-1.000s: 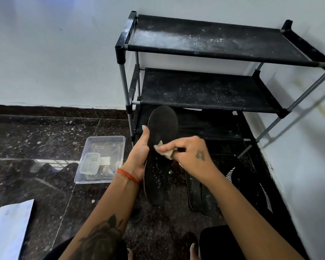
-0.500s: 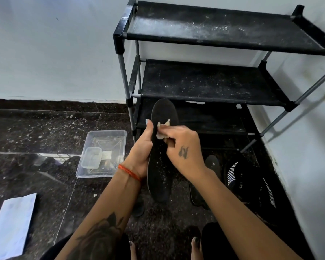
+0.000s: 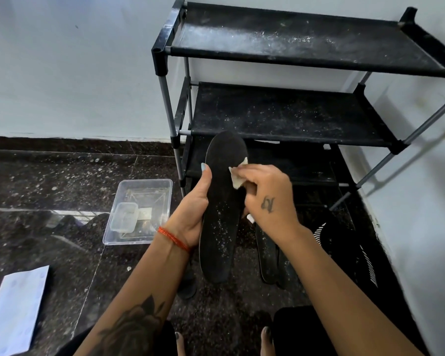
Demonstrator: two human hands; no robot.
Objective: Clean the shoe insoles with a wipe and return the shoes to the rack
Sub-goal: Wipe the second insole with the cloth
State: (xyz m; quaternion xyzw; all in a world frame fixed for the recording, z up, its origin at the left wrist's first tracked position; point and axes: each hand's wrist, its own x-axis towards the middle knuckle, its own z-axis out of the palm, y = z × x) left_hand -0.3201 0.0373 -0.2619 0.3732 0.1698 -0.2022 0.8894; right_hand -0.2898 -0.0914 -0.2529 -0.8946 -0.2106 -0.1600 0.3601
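Note:
My left hand (image 3: 194, 208) grips a long black insole (image 3: 220, 219) by its left edge and holds it upright in front of the rack. White specks dust the lower half of the insole. My right hand (image 3: 267, 199) presses a small crumpled white wipe (image 3: 238, 174) against the insole's upper right part. Two more black insoles (image 3: 269, 255) lie on the floor just to the right. A black shoe with white stripes (image 3: 344, 247) sits on the floor at the right, beside the wall.
A black three-tier shoe rack (image 3: 288, 114) with dusty shelves stands against the white wall. A clear plastic container (image 3: 139, 211) holding a smaller tub sits on the dark stone floor to the left. A white packet (image 3: 13, 309) lies at the lower left. My toes show at the bottom edge.
My right hand has slid the wipe up the insole from its middle towards the toe end, then slightly to the right. The left hand keeps its grip.

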